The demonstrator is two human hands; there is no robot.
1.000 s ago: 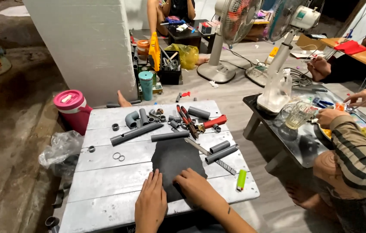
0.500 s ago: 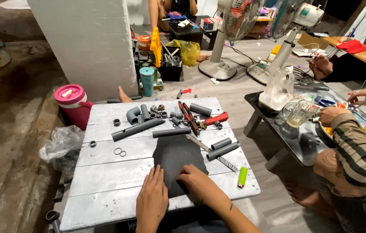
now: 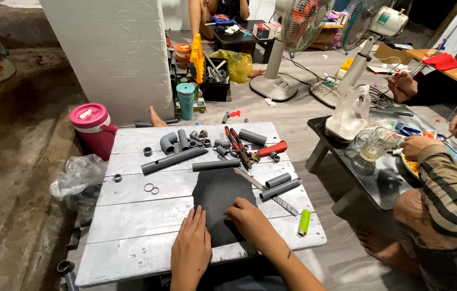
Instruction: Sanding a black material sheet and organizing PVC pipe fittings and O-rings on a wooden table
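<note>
My left hand lies flat on the white plank table, fingers together, at the left edge of a dark grey sheet. My right hand rests on that sheet near its lower right, fingers curled down on it. Grey pipe pieces and a straight pipe lie beyond the sheet. Two short grey pipes sit to its right beside a metal file. Red-handled pliers and a red cutter lie at the far side.
A green lighter lies near the table's right edge. Small rings sit left of the sheet. A pink-lidded jug and a plastic bag are on the left. A person in a striped sleeve sits at a low black table with a glass mug. Fans stand behind.
Both hands stay on the sheet in nearly the same places. The view has shifted slightly, with the head camera tilted a little lower.
</note>
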